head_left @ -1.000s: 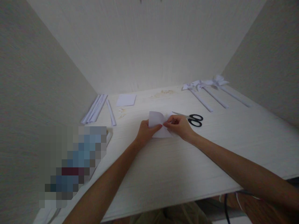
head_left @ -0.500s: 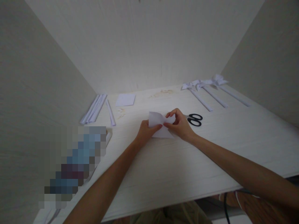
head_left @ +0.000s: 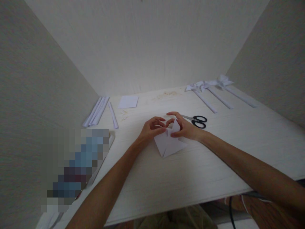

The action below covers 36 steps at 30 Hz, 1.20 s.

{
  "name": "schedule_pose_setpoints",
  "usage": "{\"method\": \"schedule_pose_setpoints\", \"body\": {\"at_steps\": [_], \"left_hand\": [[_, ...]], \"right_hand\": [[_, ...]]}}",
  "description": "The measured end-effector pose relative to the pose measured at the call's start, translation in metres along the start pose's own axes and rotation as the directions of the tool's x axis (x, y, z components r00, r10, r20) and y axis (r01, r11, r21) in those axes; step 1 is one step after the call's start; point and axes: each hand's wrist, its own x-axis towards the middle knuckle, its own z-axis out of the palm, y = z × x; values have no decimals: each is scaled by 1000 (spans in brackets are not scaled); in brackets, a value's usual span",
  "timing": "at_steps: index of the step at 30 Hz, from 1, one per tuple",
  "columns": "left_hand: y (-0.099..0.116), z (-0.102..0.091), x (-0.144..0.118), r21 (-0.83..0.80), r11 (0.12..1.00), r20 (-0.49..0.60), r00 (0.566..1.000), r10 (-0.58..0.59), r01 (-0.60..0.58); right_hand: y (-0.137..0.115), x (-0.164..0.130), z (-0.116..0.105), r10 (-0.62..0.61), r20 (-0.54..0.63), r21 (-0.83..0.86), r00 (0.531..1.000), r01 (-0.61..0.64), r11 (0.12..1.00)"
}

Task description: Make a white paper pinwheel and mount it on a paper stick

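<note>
Paper (head_left: pixel 168 144) now turned, folded point toward body; a second ago upright between fingers. Left hand (head_left: pixel 150 130) and right hand (head_left: pixel 186 128) both pinching its far edge, pressing a fold. Just past right hand: one scissors (head_left: pixel 199 121). Beyond: three pinwheels (head_left: pixel 209 87). Past left hand: one square sheet (head_left: pixel 128 102), about five rolled sticks (head_left: pixel 98 110).

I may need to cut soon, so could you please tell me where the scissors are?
In the head view, the scissors lie on the table, just beyond the right hand.
</note>
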Motion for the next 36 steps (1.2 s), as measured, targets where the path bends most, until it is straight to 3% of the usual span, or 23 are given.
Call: {"method": "schedule_pose_setpoints", "body": {"at_steps": [6,11,17,21,26,30,33,36], "left_hand": [[6,3,-3,177,984,107,994,2,-21],[2,4,-2,317,947,99,995,14,-45],[2,5,-2,285,958,68,997,19,-38],[-1,7,-2,244,970,-130,991,22,10],[-9,6,1,75,997,-451,890,65,-35],[-12,4,4,-45,995,-550,834,52,-91],[-11,4,5,-65,992,-549,834,55,-108],[-10,7,4,-38,995,-541,839,57,-91]], "right_hand": [[-1,-1,-1,13,18,-44,1000,-12,999],[0,-1,-1,5,-5,-76,1000,-6,997],[-1,-2,2,5,-57,-50,998,-8,999],[0,1,3,-20,-169,147,985,46,988],[1,4,3,-113,-294,314,949,207,927],[6,5,2,-220,-243,200,945,271,942],[11,5,3,-204,-172,12,964,209,978],[12,5,5,-187,-203,-128,961,163,978]]}}
